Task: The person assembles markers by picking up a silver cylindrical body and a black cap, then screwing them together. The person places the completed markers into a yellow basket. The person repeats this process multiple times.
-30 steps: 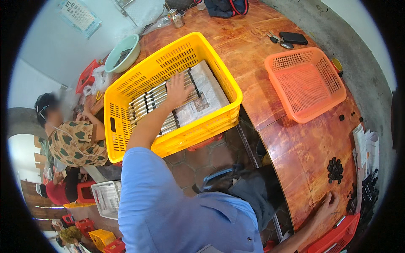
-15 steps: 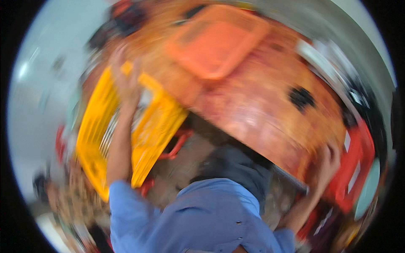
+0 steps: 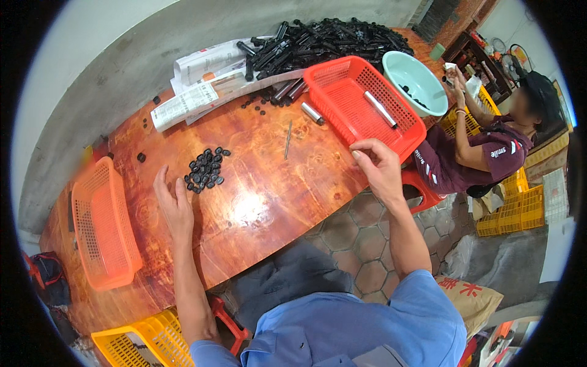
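My left hand (image 3: 176,207) is over the left part of the orange-brown table (image 3: 275,214), its thumb and fingers apart and nothing in it. Just beyond it lies a pile of small black caps (image 3: 206,169). At the near left corner of a red plastic basket (image 3: 333,101) is my right hand (image 3: 380,170), thumb and forefinger a little apart; whether it touches the rim is unclear. Inside that basket lies a silver tube (image 3: 380,110). A shorter silver tube with a black end (image 3: 312,114) and a thin metal rod (image 3: 288,139) rest on the table.
Black flashlight-like tubes (image 3: 330,43) are heaped at the back beside newspapers (image 3: 192,104). A pale green basin (image 3: 416,82) holds black pieces. An orange basket (image 3: 107,226) stands left, a yellow crate (image 3: 143,342) below it. Another person (image 3: 483,134) sits at right near a red stool (image 3: 422,189).
The view has swung to the right and sharpened. My left hand has gone from over the yellow crate to above the table near the caps; my right hand is now by the red basket.
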Motion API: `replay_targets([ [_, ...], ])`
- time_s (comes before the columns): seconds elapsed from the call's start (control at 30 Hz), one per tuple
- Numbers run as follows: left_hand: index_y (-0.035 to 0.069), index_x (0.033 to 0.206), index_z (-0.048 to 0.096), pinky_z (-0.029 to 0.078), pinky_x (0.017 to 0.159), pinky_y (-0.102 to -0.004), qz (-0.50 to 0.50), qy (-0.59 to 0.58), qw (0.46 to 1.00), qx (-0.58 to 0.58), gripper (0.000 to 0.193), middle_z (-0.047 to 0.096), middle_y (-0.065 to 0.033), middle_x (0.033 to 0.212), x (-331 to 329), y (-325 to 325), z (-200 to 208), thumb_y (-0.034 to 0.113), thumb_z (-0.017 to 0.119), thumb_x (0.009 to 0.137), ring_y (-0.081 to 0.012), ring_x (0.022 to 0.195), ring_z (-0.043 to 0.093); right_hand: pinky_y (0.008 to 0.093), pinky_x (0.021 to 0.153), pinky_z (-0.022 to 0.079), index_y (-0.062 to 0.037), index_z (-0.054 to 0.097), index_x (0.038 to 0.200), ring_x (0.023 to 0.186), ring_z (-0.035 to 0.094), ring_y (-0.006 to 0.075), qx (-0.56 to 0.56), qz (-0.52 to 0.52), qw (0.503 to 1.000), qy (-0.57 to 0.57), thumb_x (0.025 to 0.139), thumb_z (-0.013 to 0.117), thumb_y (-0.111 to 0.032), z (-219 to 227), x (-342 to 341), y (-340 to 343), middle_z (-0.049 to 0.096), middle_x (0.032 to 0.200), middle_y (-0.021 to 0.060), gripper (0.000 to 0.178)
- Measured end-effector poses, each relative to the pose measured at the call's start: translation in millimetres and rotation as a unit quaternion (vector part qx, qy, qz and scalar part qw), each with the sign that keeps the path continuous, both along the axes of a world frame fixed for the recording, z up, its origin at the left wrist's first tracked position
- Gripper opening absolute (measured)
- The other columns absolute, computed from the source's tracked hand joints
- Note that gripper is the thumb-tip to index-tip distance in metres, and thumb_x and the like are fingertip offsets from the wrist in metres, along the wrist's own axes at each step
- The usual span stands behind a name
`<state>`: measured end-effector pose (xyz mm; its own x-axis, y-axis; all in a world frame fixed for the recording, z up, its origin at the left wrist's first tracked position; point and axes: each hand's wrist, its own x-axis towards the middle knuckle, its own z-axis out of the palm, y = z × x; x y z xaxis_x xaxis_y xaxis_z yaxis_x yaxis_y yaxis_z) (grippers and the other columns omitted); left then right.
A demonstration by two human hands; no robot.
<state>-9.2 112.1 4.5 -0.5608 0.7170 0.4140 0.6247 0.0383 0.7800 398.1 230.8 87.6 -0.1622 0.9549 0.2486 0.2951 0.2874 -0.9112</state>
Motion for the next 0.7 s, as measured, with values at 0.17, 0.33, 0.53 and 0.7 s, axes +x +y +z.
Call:
replay_targets([
  [0.17, 0.003, 0.147, 0.043, 0.037, 0.113, -0.0422, 0.017, -0.039, 0.999, -0.028, 0.048, 0.044, -0.0154, 0.149, 1, 4, -11, 0.024, 0.053, 0.105, -0.0304, 0.137, 0.045, 0.0386, 0.076, 0.054, -0.0007, 0.069, 0.099, 0.086, 0.07, 0.0312, 0.234, -0.106, 0.928, -0.271, 0.091, 0.066, -0.011, 28, 28, 50, 0.071, 0.095, 0.0161, 0.013],
  [0.33, 0.002, 0.146, 0.045, 0.037, 0.114, -0.042, -0.033, -0.043, 0.998, -0.04, 0.057, 0.043, -0.0195, 0.148, 7, 7, -3, 0.022, 0.065, 0.096, -0.0322, 0.136, 0.045, 0.0511, 0.09, 0.051, -0.0012, 0.067, 0.11, 0.104, 0.067, 0.0406, 0.061, -0.14, 0.853, -0.499, 0.091, 0.064, -0.02, -28, 102, 159, 0.07, 0.107, 0.0221, 0.027],
  [0.53, 0.002, 0.145, 0.046, 0.037, 0.116, -0.0424, -0.066, -0.037, 0.996, -0.036, 0.064, 0.044, -0.0188, 0.146, 3, 5, -10, 0.019, 0.071, 0.089, -0.0322, 0.137, 0.045, 0.0559, 0.091, 0.052, -0.0002, 0.063, 0.117, 0.105, 0.068, 0.041, -0.006, -0.129, 0.799, -0.587, 0.089, 0.059, -0.019, -16, 63, 168, 0.07, 0.112, 0.0228, 0.033],
  [0.7, 0.002, 0.144, 0.047, 0.041, 0.113, -0.0421, -0.063, -0.127, 0.99, 0.0, 0.058, 0.046, -0.0164, 0.142, -1, 1, -11, 0.017, 0.069, 0.092, -0.0301, 0.135, 0.047, 0.0536, 0.089, 0.054, -0.0012, 0.067, 0.111, 0.105, 0.07, 0.0398, -0.055, -0.132, 0.771, -0.621, 0.086, 0.062, -0.02, -15, 54, 172, 0.072, 0.11, 0.0231, 0.032],
])
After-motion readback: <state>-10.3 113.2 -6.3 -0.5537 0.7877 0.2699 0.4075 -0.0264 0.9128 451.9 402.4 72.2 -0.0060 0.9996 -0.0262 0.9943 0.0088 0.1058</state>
